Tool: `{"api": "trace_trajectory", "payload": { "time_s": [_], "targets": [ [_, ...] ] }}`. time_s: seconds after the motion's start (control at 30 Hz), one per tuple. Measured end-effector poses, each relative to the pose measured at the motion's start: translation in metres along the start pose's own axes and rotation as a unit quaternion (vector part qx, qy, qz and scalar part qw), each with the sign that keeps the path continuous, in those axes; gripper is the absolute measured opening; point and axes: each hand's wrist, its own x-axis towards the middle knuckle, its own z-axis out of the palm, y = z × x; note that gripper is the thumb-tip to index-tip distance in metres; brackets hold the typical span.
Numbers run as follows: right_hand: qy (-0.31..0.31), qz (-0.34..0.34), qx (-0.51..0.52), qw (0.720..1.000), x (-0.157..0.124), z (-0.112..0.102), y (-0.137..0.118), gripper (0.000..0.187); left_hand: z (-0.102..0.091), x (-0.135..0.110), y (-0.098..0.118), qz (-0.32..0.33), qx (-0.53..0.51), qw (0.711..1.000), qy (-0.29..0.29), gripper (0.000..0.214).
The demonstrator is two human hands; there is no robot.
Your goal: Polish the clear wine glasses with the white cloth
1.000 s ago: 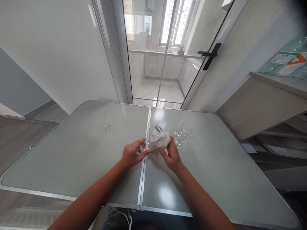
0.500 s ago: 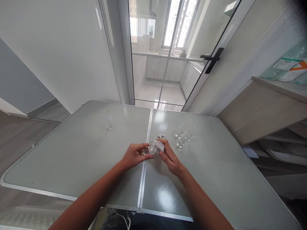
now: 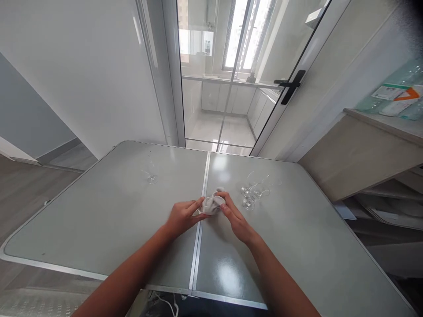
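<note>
One grey table [image 3: 99,220] under two hands [image 3: 181,215] [image 3: 237,222] faces a glass door [image 3: 228,82].

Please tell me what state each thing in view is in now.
Clear glass between the hands, tilted, largely hidden.
White fabric cloth, crumpled against that glass.
Bare left hand, closed around the glass.
Bare right hand, gripping the cloth.
Clear stemmed glass at left, standing upright.
Clear stemmed glasses at right, upright, grouped closely.
Grey-green metal-edged table, top flat.
Pale-framed glass door, shut or ajar: cannot tell.
</note>
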Motion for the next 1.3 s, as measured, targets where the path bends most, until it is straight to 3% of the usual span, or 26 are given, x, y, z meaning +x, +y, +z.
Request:
{"api": "trace_trajectory", "payload": {
  "time_s": [0.07,0.13,0.2,0.27,0.33,0.43,0.57,0.67,0.73,0.77,0.87,0.93,1.03,1.1,1.2,1.27,1.3],
  "targets": [
    [-0.017,0.040,0.018,0.999,0.002,0.002,0.002,0.039,0.000,-0.003,-0.005,0.051,0.069,0.996,-0.006,0.036],
    [-0.021,0.064,0.032,0.997,0.003,0.003,0.004,0.044,0.000,-0.003,-0.004,0.057,0.078,0.995,-0.017,0.036],
    [-0.017,0.049,0.020,0.998,0.004,0.003,0.006,0.043,0.001,0.000,0.002,0.012,0.029,0.999,-0.023,0.040],
    [-0.021,0.014,-0.007,1.000,0.004,0.001,0.007,0.039,-0.001,0.007,0.012,-0.075,-0.078,0.992,-0.058,0.042],
    [-0.033,-0.019,-0.027,0.999,0.003,-0.002,0.006,0.038,-0.007,0.014,0.020,-0.174,-0.217,0.951,-0.132,0.041],
    [-0.071,-0.064,-0.054,0.994,0.001,-0.003,0.004,0.038,-0.019,0.023,0.022,-0.276,-0.383,0.851,-0.228,0.043],
    [-0.129,-0.156,-0.090,0.975,-0.002,-0.001,0.003,0.039,-0.031,0.025,0.012,-0.333,-0.490,0.743,-0.311,0.049],
    [-0.148,-0.208,-0.122,0.959,-0.005,0.000,0.005,0.043,-0.032,0.023,0.009,-0.356,-0.511,0.698,-0.354,0.056],
    [-0.121,-0.199,-0.134,0.963,-0.005,0.000,0.007,0.043,-0.027,0.021,0.012,-0.339,-0.492,0.724,-0.346,0.058],
    [-0.091,-0.175,-0.129,0.972,-0.005,0.000,0.007,0.043,-0.024,0.021,0.013,-0.318,-0.464,0.761,-0.323,0.059],
    [0.012,-0.058,-0.072,0.996,0.000,0.001,0.007,0.039,-0.013,0.015,0.014,-0.202,-0.270,0.923,-0.186,0.050],
    [0.043,0.013,-0.012,0.999,0.004,0.003,0.007,0.038,-0.008,0.010,0.008,-0.091,-0.095,0.987,-0.092,0.048],
    [0.033,0.084,0.101,0.991,0.009,0.005,0.010,0.042,-0.004,0.002,-0.004,0.038,0.072,0.996,-0.041,0.048],
    [0.023,0.097,0.160,0.982,0.010,0.007,0.012,0.046,-0.004,-0.001,-0.007,0.059,0.106,0.992,-0.029,0.043],
    [0.041,0.058,0.128,0.989,0.009,0.008,0.011,0.042,-0.003,0.000,-0.002,-0.001,0.040,0.999,-0.022,0.044],
    [0.046,0.016,0.064,0.997,0.008,0.006,0.010,0.037,-0.003,0.004,0.004,-0.089,-0.088,0.990,-0.069,0.042],
    [0.039,-0.004,0.037,0.999,0.008,0.005,0.009,0.037,-0.003,0.006,0.007,-0.141,-0.170,0.969,-0.113,0.042]
  ]
}}
